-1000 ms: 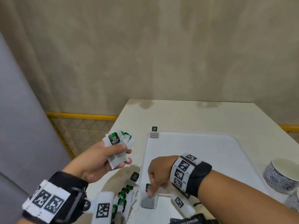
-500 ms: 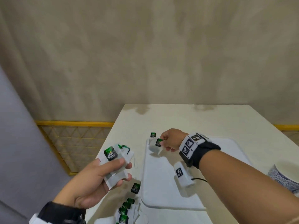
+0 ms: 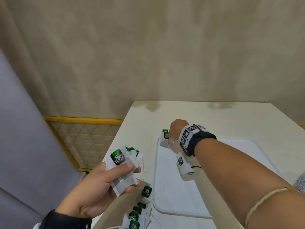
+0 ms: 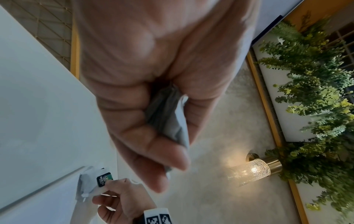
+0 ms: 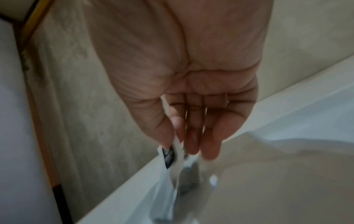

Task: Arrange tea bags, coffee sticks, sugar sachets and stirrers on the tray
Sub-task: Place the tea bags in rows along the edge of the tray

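1. Tea bags with glossy green-and-black "GREEN TEA" tags and thin white paper envelopes are split among both hands, the table and the tray.
2. Left hand grips a fanned bunch of tea bags, thumb curled across the top envelope and fingers folded beneath; it hangs above the table's left edge. The left wrist view shows crumpled grey-white paper wedged between thumb and fingers.
3. Right hand reaches to the tray's far left corner, thumb and fingertips pinching a single tea bag whose flat paper pouch hangs down over that corner. The right wrist view is blurred, but the pinch on the white paper shows.
4. One more green tag lies just behind the pinched bag at the same corner; whether it sits on the rim or the table I cannot tell.
5. White tray is smooth plastic, rectangular with rounded corners and a low raised lip.
6. Loose tea bags lie in a rough row on the cream table, just left of the tray's near corner, strings tangled.
7. Both wrists wear black straps with square black-and-white marker blocks.
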`<state>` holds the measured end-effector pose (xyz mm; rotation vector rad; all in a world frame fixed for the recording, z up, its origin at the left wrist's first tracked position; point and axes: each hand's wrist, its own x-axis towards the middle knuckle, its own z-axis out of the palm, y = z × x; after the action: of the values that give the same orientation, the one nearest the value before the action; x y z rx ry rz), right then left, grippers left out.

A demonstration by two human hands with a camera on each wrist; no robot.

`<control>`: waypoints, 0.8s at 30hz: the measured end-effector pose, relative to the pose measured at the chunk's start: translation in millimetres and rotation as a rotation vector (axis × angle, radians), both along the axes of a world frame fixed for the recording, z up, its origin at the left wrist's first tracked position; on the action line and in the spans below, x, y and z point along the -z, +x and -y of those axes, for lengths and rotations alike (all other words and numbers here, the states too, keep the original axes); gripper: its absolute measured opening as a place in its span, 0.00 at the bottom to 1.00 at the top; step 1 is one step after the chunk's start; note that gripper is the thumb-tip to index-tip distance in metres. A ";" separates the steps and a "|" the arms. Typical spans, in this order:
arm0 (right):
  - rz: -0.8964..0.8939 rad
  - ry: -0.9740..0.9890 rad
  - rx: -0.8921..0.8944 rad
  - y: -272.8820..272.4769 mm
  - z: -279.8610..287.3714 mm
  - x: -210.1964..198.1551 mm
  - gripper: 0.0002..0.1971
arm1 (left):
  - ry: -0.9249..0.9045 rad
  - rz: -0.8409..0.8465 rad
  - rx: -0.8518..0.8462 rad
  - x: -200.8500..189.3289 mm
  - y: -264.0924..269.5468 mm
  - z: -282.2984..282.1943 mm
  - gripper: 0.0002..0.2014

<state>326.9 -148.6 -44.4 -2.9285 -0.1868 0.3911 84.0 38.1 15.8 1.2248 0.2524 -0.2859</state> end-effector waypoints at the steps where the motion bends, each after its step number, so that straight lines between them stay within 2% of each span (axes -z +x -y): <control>1: -0.040 0.044 -0.008 -2.0 -0.3 -3.1 0.12 | -0.006 -0.005 -0.002 1.4 -0.2 -0.5 0.21; 3: -0.089 0.162 0.000 -7.8 1.7 -9.4 0.06 | -0.007 -0.010 -0.004 3.7 0.2 -0.9 0.21; 5: -0.096 0.223 0.008 -9.7 3.4 -10.9 0.05 | 0.002 -0.010 -0.005 5.3 0.1 -0.1 0.21; 10: -0.109 0.197 0.026 0.2 3.3 5.4 0.05 | -0.006 -0.014 -0.003 5.0 0.3 1.9 0.18; 13: -0.080 -0.016 0.012 2.8 -1.8 14.6 0.04 | -0.006 -0.021 -0.013 4.9 -0.8 0.9 0.17; 18: -0.025 0.065 0.004 4.5 -2.9 13.8 0.06 | -0.006 -0.039 -0.022 7.0 -2.1 -0.5 0.17; 22: -0.010 0.104 -0.004 6.9 4.4 23.7 0.03 | -0.031 -0.060 -0.003 9.5 -1.8 2.2 0.17; 24: 0.027 0.160 0.006 -0.5 7.3 18.6 0.06 | -0.049 -0.085 0.013 10.9 1.0 3.4 0.19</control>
<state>326.4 -155.9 -63.0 -2.7776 -0.2033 0.3205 84.9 34.8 4.9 1.1675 0.3089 -0.3539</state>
